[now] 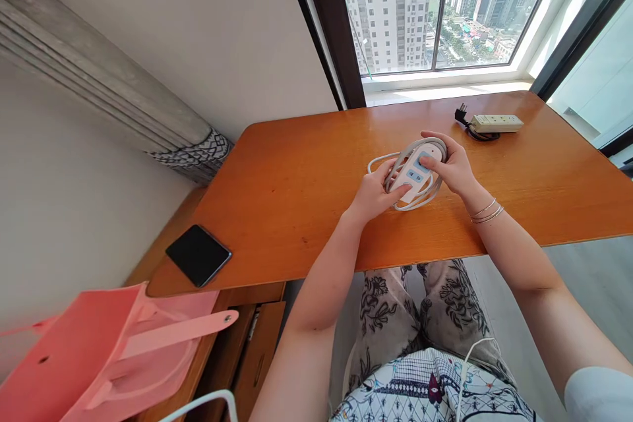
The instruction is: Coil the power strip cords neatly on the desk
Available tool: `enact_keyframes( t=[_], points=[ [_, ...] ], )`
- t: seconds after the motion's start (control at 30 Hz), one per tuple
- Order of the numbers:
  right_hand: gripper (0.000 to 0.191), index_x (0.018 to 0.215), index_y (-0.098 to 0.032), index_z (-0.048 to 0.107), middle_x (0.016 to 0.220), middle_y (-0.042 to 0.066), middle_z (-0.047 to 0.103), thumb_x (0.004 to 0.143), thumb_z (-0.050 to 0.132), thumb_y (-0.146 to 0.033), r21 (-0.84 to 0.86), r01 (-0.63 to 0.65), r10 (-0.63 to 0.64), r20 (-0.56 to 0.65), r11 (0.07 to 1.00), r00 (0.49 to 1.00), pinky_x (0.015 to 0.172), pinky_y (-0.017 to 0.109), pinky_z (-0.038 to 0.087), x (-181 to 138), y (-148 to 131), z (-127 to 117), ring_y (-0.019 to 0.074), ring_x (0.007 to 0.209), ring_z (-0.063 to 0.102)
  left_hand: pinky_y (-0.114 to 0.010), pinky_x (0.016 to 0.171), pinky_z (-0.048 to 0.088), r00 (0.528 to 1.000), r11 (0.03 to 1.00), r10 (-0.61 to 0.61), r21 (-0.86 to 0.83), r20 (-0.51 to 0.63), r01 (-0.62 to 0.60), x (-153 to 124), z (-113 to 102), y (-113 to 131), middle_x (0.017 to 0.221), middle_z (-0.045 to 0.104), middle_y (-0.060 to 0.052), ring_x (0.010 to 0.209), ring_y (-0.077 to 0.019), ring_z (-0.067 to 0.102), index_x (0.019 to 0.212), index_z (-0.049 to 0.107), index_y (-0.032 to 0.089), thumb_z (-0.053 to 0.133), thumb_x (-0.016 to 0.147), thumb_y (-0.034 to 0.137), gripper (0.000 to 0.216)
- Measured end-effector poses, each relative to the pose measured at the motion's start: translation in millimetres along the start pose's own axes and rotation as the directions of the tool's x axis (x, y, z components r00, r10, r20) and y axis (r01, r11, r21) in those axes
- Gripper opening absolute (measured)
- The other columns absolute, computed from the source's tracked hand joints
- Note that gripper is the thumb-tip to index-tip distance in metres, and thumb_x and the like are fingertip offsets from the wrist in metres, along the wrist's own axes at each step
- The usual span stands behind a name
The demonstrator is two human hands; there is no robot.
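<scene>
Both my hands hold a white power strip [416, 173] with blue socket faces, tilted just over the wooden table [297, 198]. Its pale cord [426, 196] is looped in a coil around and beneath it. My left hand [378, 192] grips the near left end, thumb on top. Around the far right end, my right hand [449, 161] is closed, its thumb resting by a blue socket and its fingers over the cord loops. Parts of the strip's ends are hidden by my fingers.
Toward the back right lies a second, cream power strip [496, 123] with a black plug and cord [475, 128]. A black tablet [198, 254] rests at the table's left corner. Beside it stands a pink bag [99, 356], near wooden drawers [264, 343]. A window [435, 13] is behind.
</scene>
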State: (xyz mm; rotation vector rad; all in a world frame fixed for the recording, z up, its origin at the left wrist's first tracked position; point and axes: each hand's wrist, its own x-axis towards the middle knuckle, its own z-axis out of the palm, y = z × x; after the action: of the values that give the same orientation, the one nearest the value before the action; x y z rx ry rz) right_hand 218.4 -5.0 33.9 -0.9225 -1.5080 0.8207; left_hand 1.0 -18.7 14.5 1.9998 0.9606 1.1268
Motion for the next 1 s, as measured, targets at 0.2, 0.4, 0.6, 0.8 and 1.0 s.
enact_keyframes(
  t=[0.2,0.4,0.6,0.8,1.0],
  points=[
    [0.074,0.130,-0.024,0.064,0.109,0.006,0.074,0.070,0.085,-0.062,-0.027,0.008,-0.007,0.024,1.000,1.000,0.085,0.038,0.061,-3,-4,3,0.0231,0.095,0.069,-0.031,0.080,0.055,0.981,0.926,-0.113,-0.340,0.161,0.162,1,0,0,0.110,0.074,-0.012,0.097,-0.0233,0.070,0.120,0.063,0.016,0.081,0.075,0.057,0.064],
    [0.074,0.131,-0.026,0.062,0.112,0.007,0.073,0.079,0.065,-0.079,0.182,-0.103,0.097,0.041,0.978,0.994,0.084,0.040,0.061,2,-2,0,0.0257,0.100,0.070,-0.029,0.078,0.056,0.979,0.821,-0.158,-0.533,0.131,0.204,3,5,-1,0.105,0.075,-0.009,0.093,-0.0216,0.071,0.112,0.065,0.018,0.086,0.071,0.056,0.059],
    [0.083,0.128,-0.026,0.064,0.116,0.011,0.075,0.086,0.032,-0.090,0.266,-0.168,0.166,0.030,0.949,0.986,0.093,0.046,0.057,7,3,1,0.0284,0.111,0.070,-0.030,0.075,0.060,0.936,0.599,-0.332,-0.792,-0.115,0.115,7,0,1,0.107,0.077,-0.006,0.102,-0.0253,0.075,0.111,0.062,0.024,0.086,0.071,0.055,0.056],
    [0.070,0.122,-0.022,0.071,0.111,0.011,0.077,0.095,0.036,-0.076,-0.210,-0.027,0.078,0.240,0.977,0.968,0.097,0.044,0.050,-5,3,10,0.0269,0.104,0.070,-0.025,0.066,0.059,0.848,0.554,-0.417,-0.831,-0.327,-0.048,13,-11,10,0.103,0.079,-0.007,0.092,-0.0215,0.077,0.112,0.065,0.024,0.081,0.080,0.052,0.045],
    [0.022,0.101,-0.020,0.079,0.091,0.008,0.078,0.086,0.068,-0.034,-0.747,0.178,0.183,0.374,0.641,0.909,0.101,0.045,0.038,-4,4,0,0.0260,0.094,0.069,-0.025,0.072,0.058,0.723,0.578,-0.490,-0.803,-0.486,-0.148,19,-21,9,0.098,0.079,-0.005,0.091,-0.0185,0.076,0.119,0.063,0.026,0.073,0.089,0.050,0.040]
  ],
)
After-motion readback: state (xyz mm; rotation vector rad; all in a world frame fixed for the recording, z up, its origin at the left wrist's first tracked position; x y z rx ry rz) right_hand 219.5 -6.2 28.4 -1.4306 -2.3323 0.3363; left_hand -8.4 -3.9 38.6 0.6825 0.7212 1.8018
